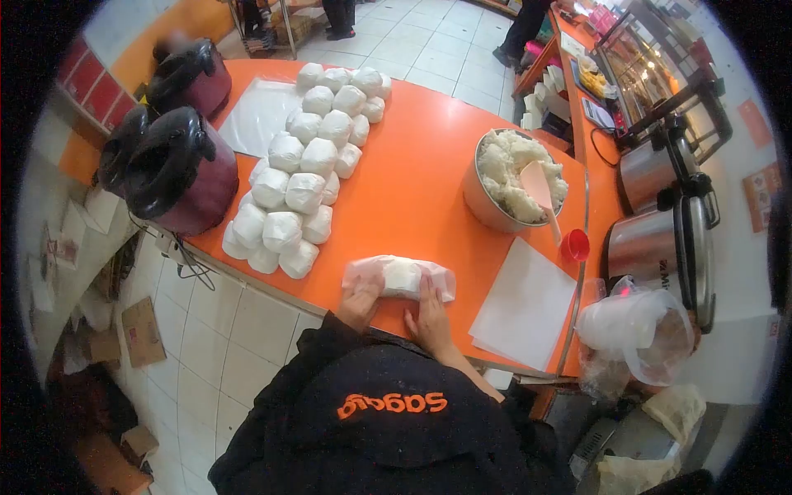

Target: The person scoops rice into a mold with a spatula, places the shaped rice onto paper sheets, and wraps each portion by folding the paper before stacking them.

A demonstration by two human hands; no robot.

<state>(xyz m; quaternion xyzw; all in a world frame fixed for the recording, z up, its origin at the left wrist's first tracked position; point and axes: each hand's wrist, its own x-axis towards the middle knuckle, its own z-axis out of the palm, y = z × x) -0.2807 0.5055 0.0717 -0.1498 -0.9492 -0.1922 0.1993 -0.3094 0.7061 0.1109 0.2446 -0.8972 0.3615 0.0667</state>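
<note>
At the table's near edge lies a partly wrapped rice packet [403,278], its white wrapping paper [437,285] sticking out flat at both ends. My left hand [360,302] grips the left side of the packet through the paper. On the right side, my right hand [430,312] presses its fingers along the wrapping, with the thumb lower down. Left of my hands, many finished white packets [302,192] are stacked in rows. A pot of cooked rice [503,173] stands to the right, with a pink rice paddle [536,186] stuck in it.
Loose paper sheets [528,301] and a red cup [575,245] lie right of the orange table [412,181]. Dark rice cookers [181,173] stand at the left edge, silver ones [660,247] at the right. A clear plastic tub [639,330] sits nearby. Other people's legs [338,16] show behind.
</note>
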